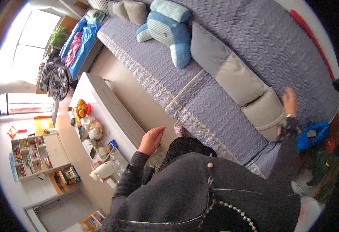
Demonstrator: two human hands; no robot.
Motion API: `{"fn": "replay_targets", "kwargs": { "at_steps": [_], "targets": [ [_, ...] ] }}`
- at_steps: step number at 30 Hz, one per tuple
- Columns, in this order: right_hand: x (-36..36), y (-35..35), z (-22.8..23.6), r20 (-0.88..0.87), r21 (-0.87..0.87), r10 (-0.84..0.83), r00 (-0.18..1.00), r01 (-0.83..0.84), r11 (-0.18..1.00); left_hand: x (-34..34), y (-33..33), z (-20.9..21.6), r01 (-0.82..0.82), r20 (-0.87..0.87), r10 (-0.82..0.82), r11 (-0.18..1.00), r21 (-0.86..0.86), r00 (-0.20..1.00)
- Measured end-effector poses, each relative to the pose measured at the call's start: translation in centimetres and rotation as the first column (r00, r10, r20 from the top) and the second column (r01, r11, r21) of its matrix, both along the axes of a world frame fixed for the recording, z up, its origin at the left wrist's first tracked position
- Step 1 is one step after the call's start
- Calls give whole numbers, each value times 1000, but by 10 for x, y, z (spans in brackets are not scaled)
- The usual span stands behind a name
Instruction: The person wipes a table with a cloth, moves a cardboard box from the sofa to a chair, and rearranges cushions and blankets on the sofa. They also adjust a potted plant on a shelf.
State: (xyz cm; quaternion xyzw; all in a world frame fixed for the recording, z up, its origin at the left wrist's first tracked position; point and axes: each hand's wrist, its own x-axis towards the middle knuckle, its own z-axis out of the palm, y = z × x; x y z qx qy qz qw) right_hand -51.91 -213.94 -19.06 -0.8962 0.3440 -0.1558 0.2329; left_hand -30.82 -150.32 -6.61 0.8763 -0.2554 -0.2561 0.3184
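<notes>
My left hand [151, 140] hovers beside the edge of the white table [125, 141], fingers loosely stretched out and nothing in them. On the other side, my right hand [290, 102] is over the grey quilted sofa cover [212, 112], close to the end of a beige cushion [264, 114]. Its fingers are extended and hold nothing visible; whether it touches the cover I cannot tell. A longer grey-and-beige cushion [241, 77] lies along the sofa next to the first one. Farther off rests a blue-and-white plush backrest pillow [167, 33].
The table carries orange fruit [83, 108], plastic bags [94, 128] and a white jug [104, 171]. A blue bag [312, 136] is near my right forearm. A patterned chair [54, 80] stands by the window, and a shelf unit [34, 156] is at the left wall.
</notes>
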Motion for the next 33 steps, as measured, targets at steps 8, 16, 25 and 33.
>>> {"fn": "replay_targets", "kwargs": {
  "at_steps": [8,16,25,33],
  "targets": [
    [103,334,0,-34,419,537,843,-476,773,85,52,-30,48,79,-39,992,-120,996],
    [251,468,8,-111,441,640,760,-539,717,209,130,-84,-78,15,84,965,-250,996],
    [288,494,-80,-449,540,658,605,-402,739,245,228,-190,-379,-214,342,910,-168,915],
    [288,492,-180,-620,566,543,567,-157,810,228,232,-266,-360,-405,291,927,-104,867]
  ]
}}
